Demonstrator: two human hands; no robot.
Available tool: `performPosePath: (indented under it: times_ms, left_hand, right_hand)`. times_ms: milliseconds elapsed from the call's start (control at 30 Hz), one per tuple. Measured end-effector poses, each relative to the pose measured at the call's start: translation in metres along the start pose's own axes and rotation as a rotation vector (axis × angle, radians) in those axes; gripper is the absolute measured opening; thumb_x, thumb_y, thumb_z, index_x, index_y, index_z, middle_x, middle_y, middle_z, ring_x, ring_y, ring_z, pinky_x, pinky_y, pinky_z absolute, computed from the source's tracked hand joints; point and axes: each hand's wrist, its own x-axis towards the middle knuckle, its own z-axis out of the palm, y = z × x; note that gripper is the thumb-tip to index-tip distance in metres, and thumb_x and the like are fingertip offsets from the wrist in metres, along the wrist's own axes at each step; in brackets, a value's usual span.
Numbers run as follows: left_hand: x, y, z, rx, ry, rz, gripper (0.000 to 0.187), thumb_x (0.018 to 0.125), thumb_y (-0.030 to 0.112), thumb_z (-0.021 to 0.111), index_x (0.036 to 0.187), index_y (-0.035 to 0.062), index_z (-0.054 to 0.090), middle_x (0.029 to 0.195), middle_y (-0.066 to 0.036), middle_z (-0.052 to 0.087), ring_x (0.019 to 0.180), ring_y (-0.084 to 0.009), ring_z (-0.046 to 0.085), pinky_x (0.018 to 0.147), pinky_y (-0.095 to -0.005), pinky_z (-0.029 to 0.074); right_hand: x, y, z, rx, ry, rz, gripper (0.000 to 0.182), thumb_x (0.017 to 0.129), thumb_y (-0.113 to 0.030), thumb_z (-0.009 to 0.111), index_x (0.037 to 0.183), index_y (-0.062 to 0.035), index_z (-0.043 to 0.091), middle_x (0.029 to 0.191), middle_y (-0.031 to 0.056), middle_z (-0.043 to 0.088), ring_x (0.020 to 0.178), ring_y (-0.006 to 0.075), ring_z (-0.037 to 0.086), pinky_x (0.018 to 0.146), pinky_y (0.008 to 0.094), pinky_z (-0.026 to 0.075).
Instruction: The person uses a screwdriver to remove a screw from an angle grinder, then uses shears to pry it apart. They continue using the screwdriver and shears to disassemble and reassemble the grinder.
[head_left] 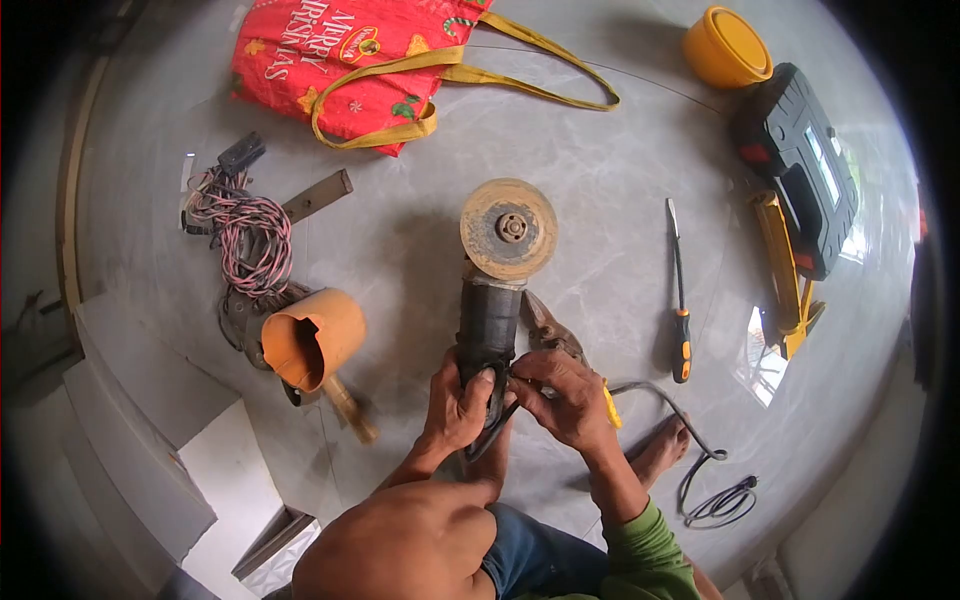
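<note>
Centrally, the angle grinder (488, 315) extends forward from the curled left hand (456, 408), gripping its rear; the right hand (565, 395), fingertips nearly closed, touches it, any pinched item indiscernible. Probably heavy and rigid, it is best held by the body, clear of the disc (485, 235).

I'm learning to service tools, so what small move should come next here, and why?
Probably a slight right-hand fingertip adjustment at the rear of the grinder, with the body held steady: the left hand grips that end, the fingertips of the right hand are right there, and the black plug lies unplugged on the floor.
</note>
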Motion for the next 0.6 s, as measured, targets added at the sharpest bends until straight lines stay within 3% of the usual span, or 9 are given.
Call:
performPosePath:
  times_ms: [133,333,600]
  left_hand:
    - [0.002,-0.008,-0.001,0.101,0.034,0.063,0.043,0.094,0.028,0.059,0.118,-0.0065,0.052,0.088,-0.014,0.069,0.082,-0.0216,0.068,0.073,-0.0371,0.055]
    - [0.001,-0.012,-0.001,0.083,0.039,0.046,0.042,0.094,0.026,0.06,0.118,-0.0066,0.05,0.09,-0.017,0.07,0.081,-0.0227,0.068,0.074,-0.0375,0.055]
    - [0.0,-0.001,-0.003,0.071,0.006,0.021,0.043,0.094,0.025,0.059,0.119,-0.0081,0.048,0.089,-0.018,0.069,0.081,-0.0233,0.069,0.073,-0.037,0.056]
  right_hand:
    - [0.005,0.001,0.007,-0.098,0.009,-0.091,0.023,0.079,0.003,0.08,0.099,-0.001,0.07,0.098,0.0136,0.07,0.091,0.0287,0.07,0.077,0.0357,0.057]
    - [0.006,0.006,0.008,-0.246,-0.038,-0.247,0.026,0.078,0.007,0.079,0.102,0.0011,0.07,0.1,0.0127,0.069,0.091,0.0273,0.07,0.075,0.0348,0.058]
    - [0.005,0.012,0.01,-0.22,-0.037,-0.235,0.029,0.077,0.008,0.078,0.104,-0.0001,0.07,0.101,0.0112,0.069,0.089,0.0265,0.071,0.074,0.0335,0.059]
